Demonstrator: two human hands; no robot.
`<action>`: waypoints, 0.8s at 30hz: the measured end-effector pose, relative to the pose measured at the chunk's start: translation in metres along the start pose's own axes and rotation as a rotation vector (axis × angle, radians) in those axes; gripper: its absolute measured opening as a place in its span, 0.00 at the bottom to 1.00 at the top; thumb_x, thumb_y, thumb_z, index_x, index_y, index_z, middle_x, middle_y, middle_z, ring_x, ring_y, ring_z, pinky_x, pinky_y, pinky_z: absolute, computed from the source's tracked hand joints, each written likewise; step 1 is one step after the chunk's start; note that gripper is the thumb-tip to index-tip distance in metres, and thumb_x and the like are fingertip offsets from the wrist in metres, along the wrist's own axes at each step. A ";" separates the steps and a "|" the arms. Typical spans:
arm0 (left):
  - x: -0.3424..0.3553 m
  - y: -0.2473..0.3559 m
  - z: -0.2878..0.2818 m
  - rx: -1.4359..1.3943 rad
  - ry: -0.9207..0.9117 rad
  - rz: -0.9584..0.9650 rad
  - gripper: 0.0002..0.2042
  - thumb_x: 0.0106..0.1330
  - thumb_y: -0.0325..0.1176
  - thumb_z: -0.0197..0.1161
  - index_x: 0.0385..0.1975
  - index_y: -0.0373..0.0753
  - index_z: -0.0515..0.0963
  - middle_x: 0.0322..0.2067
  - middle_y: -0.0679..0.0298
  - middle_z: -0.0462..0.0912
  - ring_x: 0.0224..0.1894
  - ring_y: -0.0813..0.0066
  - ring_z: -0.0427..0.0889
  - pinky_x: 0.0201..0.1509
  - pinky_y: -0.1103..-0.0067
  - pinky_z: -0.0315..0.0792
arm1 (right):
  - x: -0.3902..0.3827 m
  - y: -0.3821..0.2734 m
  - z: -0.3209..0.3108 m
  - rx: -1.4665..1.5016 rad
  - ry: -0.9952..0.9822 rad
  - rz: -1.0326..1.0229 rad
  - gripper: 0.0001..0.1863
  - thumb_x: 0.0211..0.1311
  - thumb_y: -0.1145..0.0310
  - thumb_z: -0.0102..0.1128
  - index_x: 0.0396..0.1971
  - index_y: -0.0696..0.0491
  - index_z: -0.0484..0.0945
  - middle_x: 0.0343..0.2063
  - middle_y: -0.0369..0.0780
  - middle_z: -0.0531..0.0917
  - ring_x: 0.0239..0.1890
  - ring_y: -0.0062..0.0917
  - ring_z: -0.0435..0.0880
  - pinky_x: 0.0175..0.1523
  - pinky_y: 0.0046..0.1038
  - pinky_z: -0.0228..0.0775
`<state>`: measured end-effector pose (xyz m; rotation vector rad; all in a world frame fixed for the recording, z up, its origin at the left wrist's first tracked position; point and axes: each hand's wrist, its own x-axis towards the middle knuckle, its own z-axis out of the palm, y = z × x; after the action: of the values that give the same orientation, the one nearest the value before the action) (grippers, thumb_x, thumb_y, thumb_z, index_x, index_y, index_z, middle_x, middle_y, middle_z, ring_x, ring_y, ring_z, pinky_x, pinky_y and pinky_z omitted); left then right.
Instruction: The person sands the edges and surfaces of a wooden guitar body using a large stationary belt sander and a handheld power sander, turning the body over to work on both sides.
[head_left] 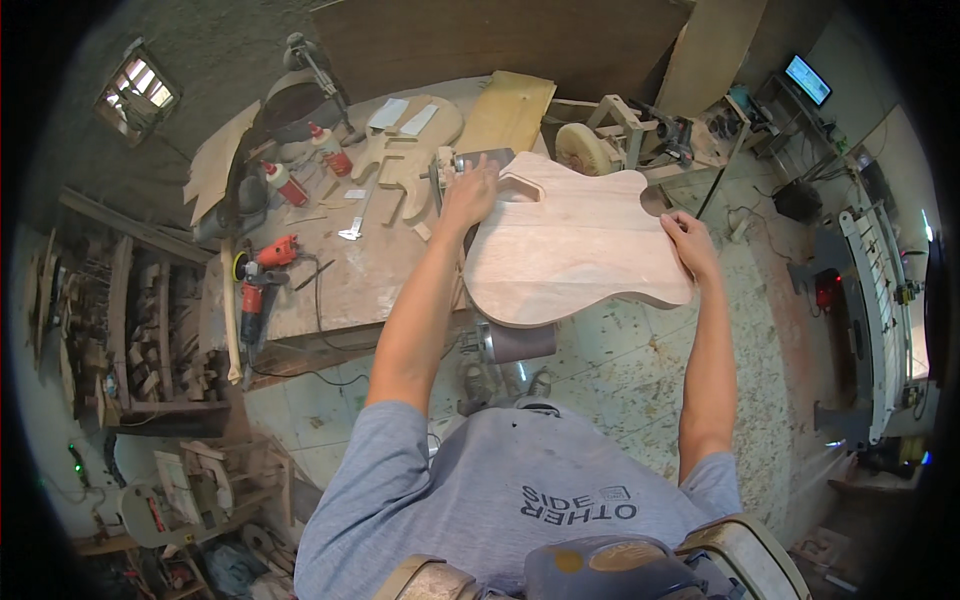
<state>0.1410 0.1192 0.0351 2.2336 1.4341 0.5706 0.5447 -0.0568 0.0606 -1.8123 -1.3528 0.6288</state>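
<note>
A pale wooden electric guitar body lies tilted in front of me, with a cut-out pocket near its upper left. My right hand is closed on its right edge beside the rounded cutaway, thumb on top. At the upper left edge, my left hand reaches to the metal end of a belt sander, its fingers stretched out; whether it also touches the guitar body is hard to tell. Below the body shows the sander's brown abrasive roller, while the rest of the machine is hidden beneath the wood.
On the dusty workbench lie another guitar body, cut templates, calipers, two red-and-white glue bottles and a red angle grinder with its cable. Shelves of wood offcuts stand left. Machinery is at the right.
</note>
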 end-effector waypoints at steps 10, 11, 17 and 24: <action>-0.023 -0.053 -0.050 0.046 0.013 -0.097 0.33 0.83 0.52 0.29 0.71 0.34 0.68 0.67 0.36 0.70 0.72 0.38 0.66 0.82 0.50 0.45 | -0.002 -0.056 0.058 -0.208 0.046 -0.084 0.23 0.68 0.51 0.65 0.34 0.60 0.82 0.32 0.49 0.83 0.35 0.41 0.80 0.43 0.37 0.71; -0.025 -0.060 -0.057 0.075 -0.004 -0.096 0.33 0.83 0.52 0.28 0.70 0.33 0.69 0.65 0.35 0.72 0.71 0.37 0.68 0.81 0.51 0.47 | -0.003 -0.062 0.065 -0.191 0.042 -0.104 0.23 0.67 0.51 0.65 0.34 0.60 0.83 0.32 0.49 0.82 0.36 0.41 0.80 0.44 0.38 0.71; -0.034 -0.106 -0.100 -0.006 -0.075 -0.268 0.34 0.79 0.59 0.41 0.51 0.32 0.84 0.52 0.37 0.84 0.59 0.41 0.81 0.66 0.61 0.69 | -0.006 -0.098 0.108 -0.195 0.021 -0.184 0.22 0.65 0.51 0.67 0.34 0.59 0.86 0.34 0.51 0.81 0.40 0.46 0.81 0.47 0.40 0.71; -0.052 -0.148 -0.137 -0.057 -0.070 -0.253 0.30 0.73 0.60 0.55 0.43 0.33 0.87 0.34 0.50 0.88 0.40 0.59 0.86 0.48 0.67 0.75 | -0.008 -0.126 0.155 -0.191 0.022 -0.230 0.22 0.63 0.51 0.68 0.35 0.59 0.88 0.36 0.53 0.84 0.43 0.50 0.84 0.50 0.43 0.74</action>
<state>-0.0643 0.1449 0.0610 1.9686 1.6108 0.4389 0.3531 -0.0024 0.0728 -1.7688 -1.6235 0.3674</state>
